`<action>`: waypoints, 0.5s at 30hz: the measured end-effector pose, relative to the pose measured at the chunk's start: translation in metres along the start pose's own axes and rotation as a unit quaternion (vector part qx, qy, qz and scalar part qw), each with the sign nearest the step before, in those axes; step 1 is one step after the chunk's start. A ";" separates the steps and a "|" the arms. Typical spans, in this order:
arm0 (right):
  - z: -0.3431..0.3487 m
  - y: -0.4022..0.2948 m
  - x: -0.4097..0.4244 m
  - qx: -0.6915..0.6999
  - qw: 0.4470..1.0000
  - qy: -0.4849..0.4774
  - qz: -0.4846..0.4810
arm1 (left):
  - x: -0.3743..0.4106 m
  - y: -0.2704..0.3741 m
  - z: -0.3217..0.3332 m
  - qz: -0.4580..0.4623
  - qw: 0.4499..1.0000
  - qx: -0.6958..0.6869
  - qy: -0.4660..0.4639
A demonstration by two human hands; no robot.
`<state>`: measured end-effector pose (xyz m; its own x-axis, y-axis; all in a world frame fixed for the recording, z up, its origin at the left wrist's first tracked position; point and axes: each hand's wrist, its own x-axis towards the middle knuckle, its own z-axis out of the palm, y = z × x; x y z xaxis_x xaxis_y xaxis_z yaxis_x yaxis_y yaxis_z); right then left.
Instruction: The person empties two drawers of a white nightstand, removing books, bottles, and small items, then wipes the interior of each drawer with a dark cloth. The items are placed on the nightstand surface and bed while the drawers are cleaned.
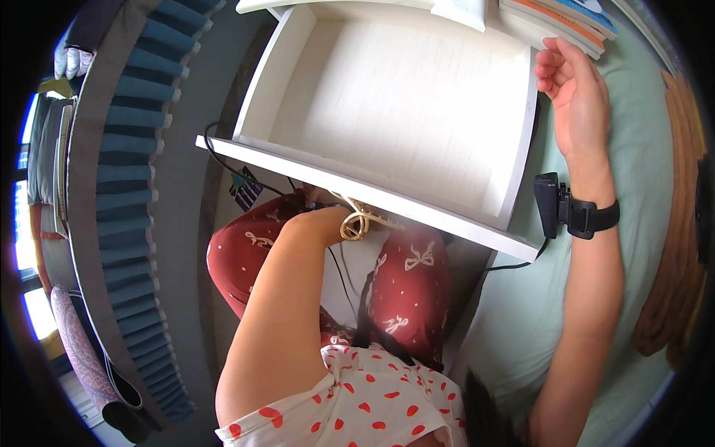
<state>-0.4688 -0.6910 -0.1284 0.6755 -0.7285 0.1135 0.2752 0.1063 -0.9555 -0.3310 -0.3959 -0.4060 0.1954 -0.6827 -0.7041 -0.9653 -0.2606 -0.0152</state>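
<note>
A white wooden drawer [391, 100] is pulled out before me, its pale bottom showing. My right hand [575, 95] is raised beside the drawer's right side, fingers loosely bent and apart, holding nothing; a black device on a strap [584, 218] circles that wrist. My left arm [285, 290] reaches down to the drawer's front panel [357, 195], whose edge hides most of the hand. A gold-coloured claw-like clip [356, 224] shows by the left wrist; whether the hand holds it cannot be told. A black cable [215, 153] loops over the panel's left end.
Books [564, 22] lie at the upper right on a bed or cushion with a pale green cover [637, 167]. Brown fabric [670, 234] lines the far right. A blue pleated valance [128, 145] runs down the left. My legs in red trousers [410, 285] are under the drawer front.
</note>
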 end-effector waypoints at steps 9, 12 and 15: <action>0.001 -0.004 -0.001 0.011 1.000 0.009 0.021 | 0.014 -0.010 -0.006 0.021 0.998 0.043 -0.033; 0.002 -0.010 -0.006 0.016 0.999 0.013 0.027 | -0.008 -0.043 -0.005 0.040 0.990 0.089 -0.099; 0.006 -0.010 -0.009 0.023 0.999 -0.017 0.035 | -0.068 -0.094 0.002 0.046 0.973 0.114 -0.197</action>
<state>-0.4737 -0.6810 -0.1180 0.7165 -0.6953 0.0564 0.2576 0.1886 -0.9477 -0.2538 -0.3236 -0.3575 0.0673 -0.3707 -0.9263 -0.9977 -0.0221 -0.0636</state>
